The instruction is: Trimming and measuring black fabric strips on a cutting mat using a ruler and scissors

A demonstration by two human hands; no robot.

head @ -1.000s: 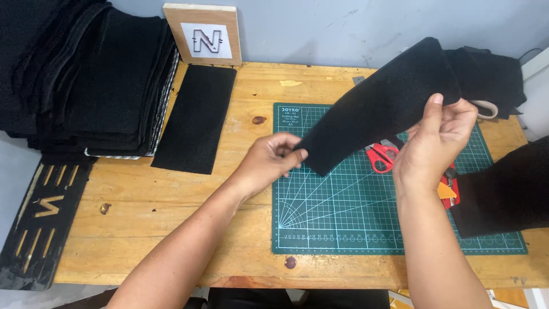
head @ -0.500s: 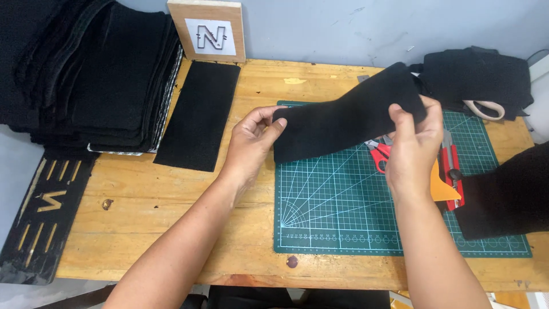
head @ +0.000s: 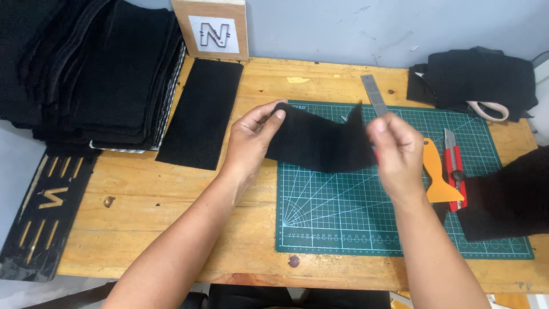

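Observation:
Both my hands hold one strip of black fabric (head: 320,143) above the green cutting mat (head: 354,217). My left hand (head: 251,137) pinches the strip's left end between thumb and fingers. At the right end my right hand (head: 397,151) grips the strip; it is blurred by motion. The strip sags slightly between my hands and hides the upper left part of the mat.
A flat black fabric rectangle (head: 200,111) lies left of the mat, beside a tall stack of black pieces (head: 97,74). A steel ruler (head: 374,94), orange scraper (head: 437,177) and red utility knife (head: 456,169) lie right. More black fabric (head: 474,77) and scissors (head: 486,109) sit far right.
The long fabric piece has come down from a raised slant to level and nearer the mat. Both hands moved left and lower. The red scissors seen earlier on the mat are out of sight.

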